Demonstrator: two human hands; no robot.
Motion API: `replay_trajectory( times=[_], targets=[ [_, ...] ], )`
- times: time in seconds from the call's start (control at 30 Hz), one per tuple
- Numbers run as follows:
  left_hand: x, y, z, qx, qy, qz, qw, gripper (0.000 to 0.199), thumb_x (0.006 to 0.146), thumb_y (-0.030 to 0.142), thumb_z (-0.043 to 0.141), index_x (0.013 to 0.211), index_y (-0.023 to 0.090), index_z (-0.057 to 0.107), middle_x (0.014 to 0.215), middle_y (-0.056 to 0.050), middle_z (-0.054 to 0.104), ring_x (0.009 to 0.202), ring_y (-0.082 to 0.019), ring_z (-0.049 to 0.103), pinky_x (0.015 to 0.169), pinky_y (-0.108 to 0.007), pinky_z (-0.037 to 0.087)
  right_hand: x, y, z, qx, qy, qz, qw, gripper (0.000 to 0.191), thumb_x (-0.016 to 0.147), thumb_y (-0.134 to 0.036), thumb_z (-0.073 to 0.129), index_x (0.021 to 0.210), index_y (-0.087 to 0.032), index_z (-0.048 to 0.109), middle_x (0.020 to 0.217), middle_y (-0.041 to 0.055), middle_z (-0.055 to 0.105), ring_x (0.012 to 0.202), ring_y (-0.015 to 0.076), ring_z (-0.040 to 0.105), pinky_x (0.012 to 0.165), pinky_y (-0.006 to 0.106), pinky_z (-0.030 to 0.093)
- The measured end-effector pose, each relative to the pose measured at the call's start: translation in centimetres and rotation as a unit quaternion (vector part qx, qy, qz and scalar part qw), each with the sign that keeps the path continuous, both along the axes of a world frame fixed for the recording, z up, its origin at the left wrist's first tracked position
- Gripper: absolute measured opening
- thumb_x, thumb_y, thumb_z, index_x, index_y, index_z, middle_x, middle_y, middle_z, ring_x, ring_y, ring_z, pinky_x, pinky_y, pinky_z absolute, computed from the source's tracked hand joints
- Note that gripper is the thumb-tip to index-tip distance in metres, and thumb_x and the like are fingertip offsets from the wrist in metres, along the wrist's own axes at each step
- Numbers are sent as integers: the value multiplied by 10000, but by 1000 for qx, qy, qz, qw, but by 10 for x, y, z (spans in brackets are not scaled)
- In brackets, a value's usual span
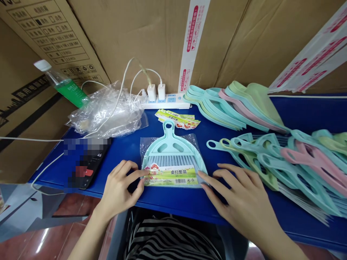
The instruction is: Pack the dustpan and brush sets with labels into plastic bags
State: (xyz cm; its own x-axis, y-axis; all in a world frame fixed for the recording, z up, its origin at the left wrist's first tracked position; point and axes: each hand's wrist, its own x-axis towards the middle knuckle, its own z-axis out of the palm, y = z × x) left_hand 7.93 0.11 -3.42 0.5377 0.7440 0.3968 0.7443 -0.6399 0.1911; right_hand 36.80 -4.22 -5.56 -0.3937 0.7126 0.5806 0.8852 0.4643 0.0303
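A mint-green dustpan with a small brush point(170, 153) lies in a clear plastic bag on the blue table point(173, 206), with a printed paper label point(171, 176) across its lower part. My left hand point(120, 187) is at the bag's left side, with fingertips and thumb at the label's edge. My right hand point(238, 195) lies spread on the table, its fingertips touching the bag's right corner. The brush bristles show through the plastic above the label.
Stacks of pastel dustpans point(233, 108) and brushes point(292, 166) lie to the right. Behind are printed labels point(177, 119), a power strip point(166, 101) with white chargers, crumpled plastic film point(107, 113), and a green bottle point(61, 85). A blurred phone point(86, 162) lies left. Cardboard boxes point(141, 39) stand behind the table.
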Motion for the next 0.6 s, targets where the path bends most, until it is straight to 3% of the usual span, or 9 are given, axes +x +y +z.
replay_trajectory(
  times=[0.47, 0.6],
  targets=[
    [8, -6, -1, -24, -36, -25, 999, 160, 878, 131, 469, 847, 198, 611, 829, -33, 641, 733, -162, 583, 668, -288, 492, -1, -8, 1, -2, 48, -9, 999, 238, 949, -181, 493, 955, -191, 731, 724, 43, 654, 877, 224, 598, 739, 351, 402],
    [8, -13, 3, -36, -19, -45, 998, 170, 898, 130, 452, 864, 201, 603, 845, -34, 637, 728, -158, 579, 654, -274, 482, 1, -11, 2, -11, 79, -16, 997, 241, 952, -181, 487, 973, -187, 726, 730, 42, 634, 784, 198, 564, 675, 333, 391]
  ],
)
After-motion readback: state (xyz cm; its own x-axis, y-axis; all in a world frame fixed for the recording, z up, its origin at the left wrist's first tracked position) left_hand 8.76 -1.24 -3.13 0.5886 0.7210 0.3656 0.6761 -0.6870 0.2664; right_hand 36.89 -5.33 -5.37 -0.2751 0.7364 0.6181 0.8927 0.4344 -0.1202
